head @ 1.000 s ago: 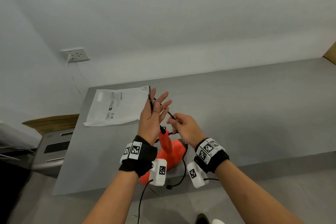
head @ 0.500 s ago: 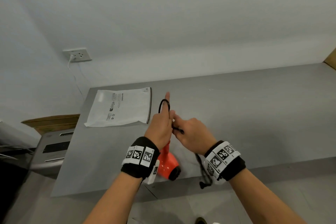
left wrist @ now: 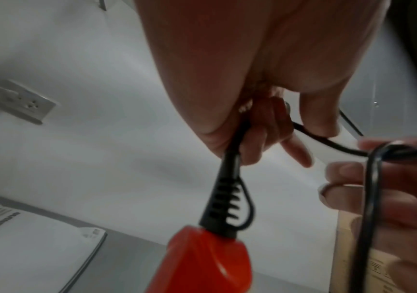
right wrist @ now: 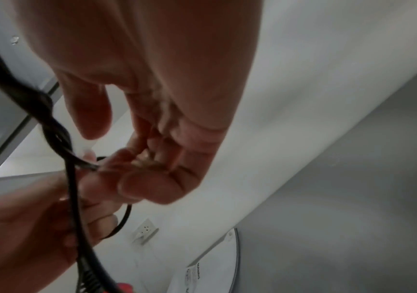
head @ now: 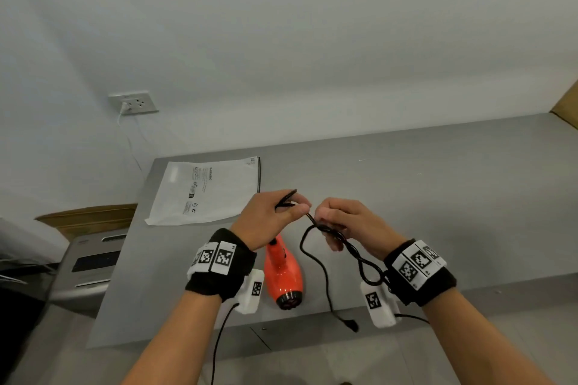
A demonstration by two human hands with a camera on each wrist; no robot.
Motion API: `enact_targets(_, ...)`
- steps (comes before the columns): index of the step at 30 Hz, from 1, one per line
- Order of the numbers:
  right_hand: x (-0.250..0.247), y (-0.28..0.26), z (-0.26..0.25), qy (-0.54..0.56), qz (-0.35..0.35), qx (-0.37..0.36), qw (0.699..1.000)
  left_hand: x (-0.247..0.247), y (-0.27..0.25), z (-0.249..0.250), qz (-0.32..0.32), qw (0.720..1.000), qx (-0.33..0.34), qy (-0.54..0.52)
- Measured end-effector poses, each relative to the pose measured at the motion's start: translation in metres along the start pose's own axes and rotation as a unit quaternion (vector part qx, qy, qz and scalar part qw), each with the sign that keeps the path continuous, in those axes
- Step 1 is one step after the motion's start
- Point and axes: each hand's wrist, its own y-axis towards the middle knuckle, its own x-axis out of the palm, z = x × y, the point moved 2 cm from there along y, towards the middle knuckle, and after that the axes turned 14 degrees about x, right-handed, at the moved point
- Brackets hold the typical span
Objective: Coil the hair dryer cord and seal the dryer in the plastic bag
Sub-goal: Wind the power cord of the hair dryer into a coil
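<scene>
Both hands meet above the grey table (head: 438, 197). From the head view, the left hand (head: 269, 222) curls its fingers round a small loop of the black cord (head: 325, 272), and the right hand (head: 350, 222) pinches the same cord just beside it, a twisted double strand running back past its wrist. One free length sags in a curve and ends in a plug (head: 350, 323) hanging over the table's near edge. One orange hair dryer (head: 283, 275), glossy plastic, hangs below the left hand, its long axis running toward the viewer, its dark round barrel end nearest. One flat white plastic bag (head: 212, 194) with printed warnings lies on the far left corner of the table, well apart from the dryer. One wall socket (head: 134, 103) sits above, a white lead plugged in.

At the left wrist, one ribbed black strain relief (left wrist: 223, 208) rises from the dryer's orange handle (left wrist: 202, 261) into the left hand's (left wrist: 265, 69) curled fingers; the bag (left wrist: 31, 247) shows at lower left.

At the right wrist, blurred, the right hand's (right wrist: 152, 89) fingertips nip the twisted cord (right wrist: 51, 126) against the left hand (right wrist: 26, 228).
</scene>
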Motion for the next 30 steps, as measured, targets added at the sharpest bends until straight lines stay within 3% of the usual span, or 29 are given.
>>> enact_targets(3,0.003,0.0,0.011,0.026,-0.039,-0.007,0.999,-0.008,-0.001,-0.012,0.031,0.999,-0.009,0.027)
enact_targets(8,0.025,0.006,0.023,0.177,-0.103,-0.028,0.978,-0.004,0.002,-0.023,0.114,0.991,-0.032,0.069)
enact_targets(12,0.051,0.012,0.022,0.165,-0.118,-0.003,0.979,0.002,0.002,-0.022,0.14,0.988,-0.041,0.044)
enact_targets(16,0.06,0.017,0.013,0.125,0.021,-0.036,0.991,-0.003,0.001,-0.027,0.152,0.985,-0.042,0.066)
enact_targets(22,0.008,0.017,0.017,0.082,0.239,-0.044,0.967,-0.024,-0.008,-0.042,0.183,0.978,-0.062,0.082)
enact_targets(26,-0.04,0.019,-0.001,0.055,0.334,-0.062,0.939,-0.028,-0.013,-0.036,0.181,0.977,-0.064,0.097)
enact_targets(30,-0.081,0.018,-0.047,0.094,0.385,-0.097,0.913,-0.026,-0.022,-0.032,0.19,0.977,-0.052,0.086)
